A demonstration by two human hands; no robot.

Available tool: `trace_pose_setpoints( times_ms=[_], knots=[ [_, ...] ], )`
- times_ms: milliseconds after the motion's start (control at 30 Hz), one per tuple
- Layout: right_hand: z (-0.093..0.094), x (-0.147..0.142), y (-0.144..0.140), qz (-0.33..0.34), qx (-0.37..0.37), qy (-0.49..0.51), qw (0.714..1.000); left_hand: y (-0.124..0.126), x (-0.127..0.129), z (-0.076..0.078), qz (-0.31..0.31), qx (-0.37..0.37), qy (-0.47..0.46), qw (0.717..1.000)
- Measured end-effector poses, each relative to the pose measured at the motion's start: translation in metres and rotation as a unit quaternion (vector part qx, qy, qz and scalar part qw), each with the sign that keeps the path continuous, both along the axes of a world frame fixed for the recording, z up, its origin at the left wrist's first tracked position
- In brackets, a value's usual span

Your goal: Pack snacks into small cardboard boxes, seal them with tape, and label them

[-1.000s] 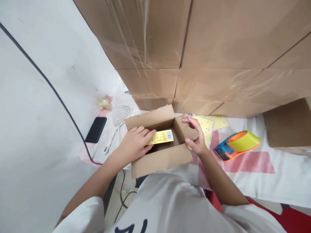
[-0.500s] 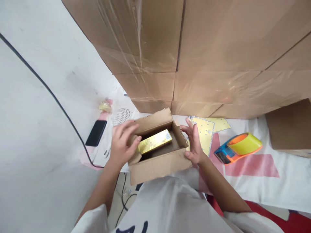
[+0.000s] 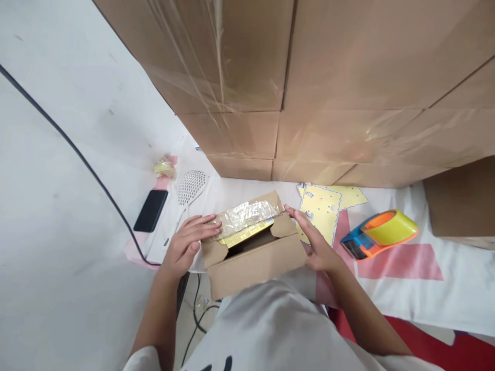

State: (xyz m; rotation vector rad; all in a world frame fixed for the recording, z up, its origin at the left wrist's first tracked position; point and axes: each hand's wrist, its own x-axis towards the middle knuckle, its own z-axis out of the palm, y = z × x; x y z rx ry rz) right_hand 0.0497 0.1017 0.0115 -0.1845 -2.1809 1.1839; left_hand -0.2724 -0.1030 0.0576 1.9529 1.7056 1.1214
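Observation:
A small cardboard box [image 3: 255, 263] rests at the table's near edge, against my body. A yellow packet [image 3: 244, 236] lies inside it, partly covered. My left hand [image 3: 187, 246] presses on the box's left side, fingers on the left flap and the far flap, which carries crinkled clear tape [image 3: 247, 214]. My right hand [image 3: 315, 242] lies flat against the right flap, pushing it inward. The far flap is folded down over the opening; both side flaps lean in.
A wall of large taped cartons [image 3: 309, 87] stands just behind. An orange, blue and yellow tape dispenser [image 3: 381, 233] lies to the right, yellow dotted sheets [image 3: 323, 208] beside the box. A black phone [image 3: 150, 210], a white perforated scoop [image 3: 189, 188] and a black cable [image 3: 77, 154] are on the left.
My left hand let go of the yellow packet and came out of the box. The far flap and both side flaps have been folded inward over the packet.

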Motion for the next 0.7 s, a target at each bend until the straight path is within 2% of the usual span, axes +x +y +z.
trace_pose_setpoints(
  times_ms=[100,233,300,333,433,567,633,700],
  knots=[
    [0.005,-0.014,-0.01,-0.036,-0.05,0.011,0.998,0.0,0.0,-0.004,0.003,0.008,-0.009,1.0],
    [0.019,-0.046,-0.015,-0.142,-0.187,-0.025,0.972,0.001,0.001,-0.005,0.03,0.017,-0.063,0.997],
    [0.024,-0.057,-0.014,-0.156,-0.249,-0.036,0.955,0.001,0.007,0.001,0.04,0.02,-0.036,0.998],
    [0.026,-0.06,-0.013,-0.156,-0.266,-0.035,0.951,0.002,0.013,0.006,0.049,0.019,0.009,0.999],
    [0.026,-0.063,-0.013,-0.156,-0.281,-0.021,0.947,0.007,0.048,0.021,0.076,0.014,0.176,0.981],
    [0.02,-0.061,-0.018,-0.17,-0.269,0.002,0.948,0.019,0.1,0.027,0.058,-0.017,0.273,0.96],
    [0.016,-0.056,-0.021,-0.181,-0.253,0.021,0.95,0.024,0.109,0.023,0.066,-0.022,0.301,0.951],
    [0.013,-0.045,-0.021,-0.223,-0.221,0.069,0.947,0.028,0.103,0.018,0.059,-0.014,0.314,0.948]
  ],
)
